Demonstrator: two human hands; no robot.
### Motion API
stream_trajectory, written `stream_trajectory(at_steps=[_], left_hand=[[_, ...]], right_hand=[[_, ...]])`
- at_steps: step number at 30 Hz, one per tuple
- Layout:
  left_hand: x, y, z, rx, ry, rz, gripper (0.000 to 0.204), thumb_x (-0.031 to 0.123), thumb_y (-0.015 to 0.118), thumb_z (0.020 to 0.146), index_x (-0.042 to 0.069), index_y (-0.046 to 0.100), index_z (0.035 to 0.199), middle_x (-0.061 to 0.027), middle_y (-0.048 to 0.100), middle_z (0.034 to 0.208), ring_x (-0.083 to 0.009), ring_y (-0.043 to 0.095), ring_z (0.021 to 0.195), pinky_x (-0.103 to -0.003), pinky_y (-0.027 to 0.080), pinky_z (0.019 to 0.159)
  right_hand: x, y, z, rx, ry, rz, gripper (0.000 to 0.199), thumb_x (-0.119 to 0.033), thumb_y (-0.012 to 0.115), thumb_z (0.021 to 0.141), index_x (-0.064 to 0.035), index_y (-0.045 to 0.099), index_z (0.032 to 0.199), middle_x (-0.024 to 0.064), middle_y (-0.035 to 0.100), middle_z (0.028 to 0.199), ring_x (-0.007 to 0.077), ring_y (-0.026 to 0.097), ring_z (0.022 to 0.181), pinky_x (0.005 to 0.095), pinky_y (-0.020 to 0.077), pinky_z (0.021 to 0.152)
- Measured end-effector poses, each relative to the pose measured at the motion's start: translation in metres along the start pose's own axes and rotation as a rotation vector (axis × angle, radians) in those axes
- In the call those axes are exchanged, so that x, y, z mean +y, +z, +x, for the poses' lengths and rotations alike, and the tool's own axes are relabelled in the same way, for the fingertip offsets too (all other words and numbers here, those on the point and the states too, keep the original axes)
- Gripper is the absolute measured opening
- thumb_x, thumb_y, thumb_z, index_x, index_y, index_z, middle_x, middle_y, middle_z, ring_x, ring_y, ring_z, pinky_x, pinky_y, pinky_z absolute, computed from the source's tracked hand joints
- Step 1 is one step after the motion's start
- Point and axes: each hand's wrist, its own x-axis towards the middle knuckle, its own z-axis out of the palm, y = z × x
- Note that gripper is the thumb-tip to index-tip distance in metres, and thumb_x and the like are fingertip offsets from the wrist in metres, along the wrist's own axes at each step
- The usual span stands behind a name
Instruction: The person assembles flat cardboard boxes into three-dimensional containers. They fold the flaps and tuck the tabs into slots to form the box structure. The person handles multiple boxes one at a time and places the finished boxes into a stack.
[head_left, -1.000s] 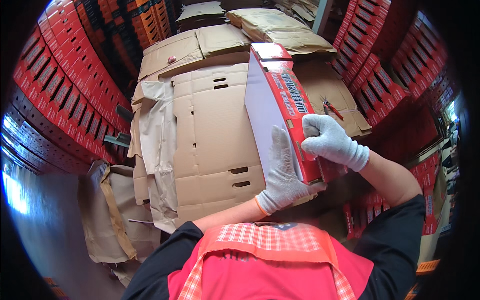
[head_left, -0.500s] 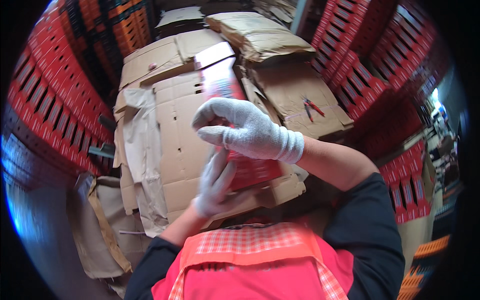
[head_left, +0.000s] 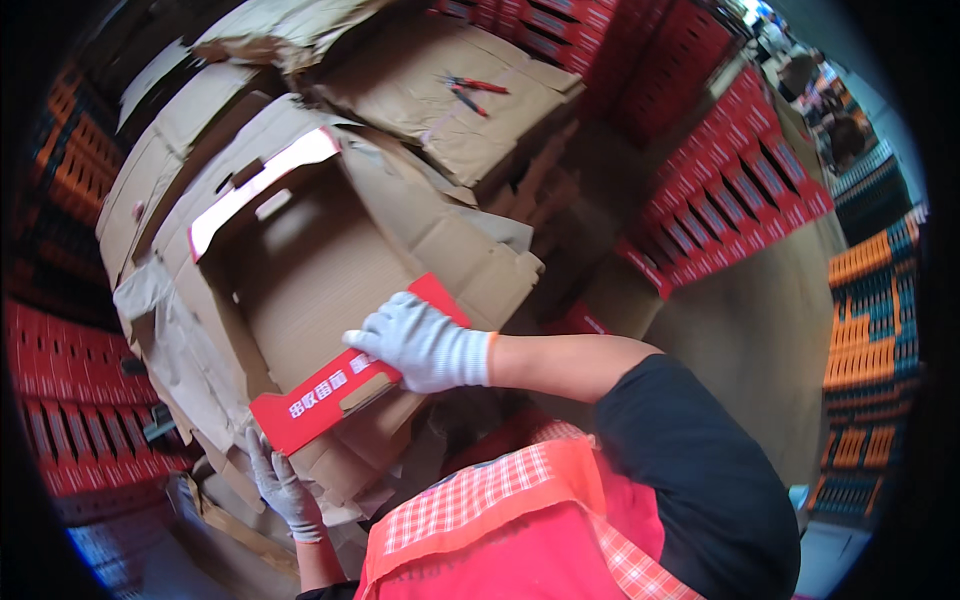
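Note:
An open cardboard tray box [head_left: 310, 265], brown inside with red printed outer walls, lies tilted in front of me on the stacked cardboard. Its far wall shows a glossy white edge and a handle slot. My right hand [head_left: 425, 345], in a pale knit glove, is closed over the near red wall close to its right part, with the thumb lying along the wall. Just outside the near left corner is my left hand [head_left: 285, 490], also gloved, its fingers stretched out. Whether its fingertips touch the corner is hard to tell.
Flattened cardboard sheets [head_left: 470, 265] lie under the box. Red-handled pliers [head_left: 484, 86] rest on a cardboard pile at the far side. Stacked red boxes [head_left: 735, 190] rise on the right and left; orange and dark crates [head_left: 865, 340] stand farther right.
My view has swung to the right. The box, blurred between my hands before, now faces me with its inside showing. My right hand has come down onto its near wall; my left has moved outward.

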Motion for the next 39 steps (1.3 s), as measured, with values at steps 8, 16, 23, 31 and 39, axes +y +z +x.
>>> stream_trajectory(at_steps=[8, 16, 23, 31, 39], left_hand=[[-0.004, 0.131, -0.075, -0.697, 0.659, 0.063, 0.032, 0.007, 0.062, 0.086, 0.002, 0.064, 0.117, -0.0167, 0.067, 0.104, -0.0343, 0.065, 0.098, -0.043, 0.052, 0.087], [-0.088, 0.417, -0.207, -1.582, 0.655, 0.104, 0.061, 0.017, 0.064, 0.083, -0.001, 0.045, 0.138, -0.0214, 0.063, 0.111, -0.0388, 0.062, 0.098, -0.045, 0.05, 0.088], [-0.214, 0.615, -0.31, -1.847, 1.263, 0.732, 0.05, 0.023, 0.057, 0.085, -0.003, 0.054, 0.127, -0.0229, 0.057, 0.129, -0.0384, 0.053, 0.122, -0.048, 0.037, 0.108], [-0.245, 0.663, -0.328, -1.823, 1.097, 0.773, 0.053, 0.023, 0.06, 0.08, 0.002, 0.056, 0.13, -0.023, 0.051, 0.138, -0.0383, 0.053, 0.123, -0.046, 0.043, 0.102], [-0.204, 0.619, -0.332, -2.076, 0.883, 0.561, 0.057, 0.039, 0.065, 0.085, 0.0, 0.055, 0.125, -0.0236, 0.057, 0.13, -0.0359, 0.064, 0.106, -0.045, 0.054, 0.086]], right_hand=[[-0.002, -0.094, -0.208, 0.288, 0.739, -0.162, 0.084, -0.033, 0.086, 0.06, -0.0077, 0.05, 0.131, 0.0112, 0.06, 0.108, 0.032, 0.059, 0.101, 0.0456, 0.0399, 0.091], [0.067, -0.046, -0.434, 0.192, 1.265, -0.165, 0.092, -0.034, 0.089, 0.058, -0.0097, 0.046, 0.135, 0.0125, 0.059, 0.111, 0.0325, 0.056, 0.105, 0.047, 0.0384, 0.093], [0.16, 0.078, -0.583, 0.043, 1.292, -0.14, 0.089, -0.037, 0.087, 0.059, -0.0095, 0.048, 0.135, 0.013, 0.058, 0.116, 0.0327, 0.054, 0.109, 0.0473, 0.0376, 0.097], [0.215, 0.126, -0.624, -0.07, 1.287, -0.143, 0.091, -0.039, 0.087, 0.059, -0.0127, 0.047, 0.136, 0.0116, 0.058, 0.115, 0.0319, 0.055, 0.108, 0.0465, 0.0378, 0.097], [0.235, 0.161, -0.611, -0.423, 1.456, -0.033, 0.084, -0.029, 0.08, 0.066, -0.0188, 0.038, 0.138, 0.0129, 0.053, 0.121, 0.0328, 0.055, 0.113, 0.0488, 0.0406, 0.095]])
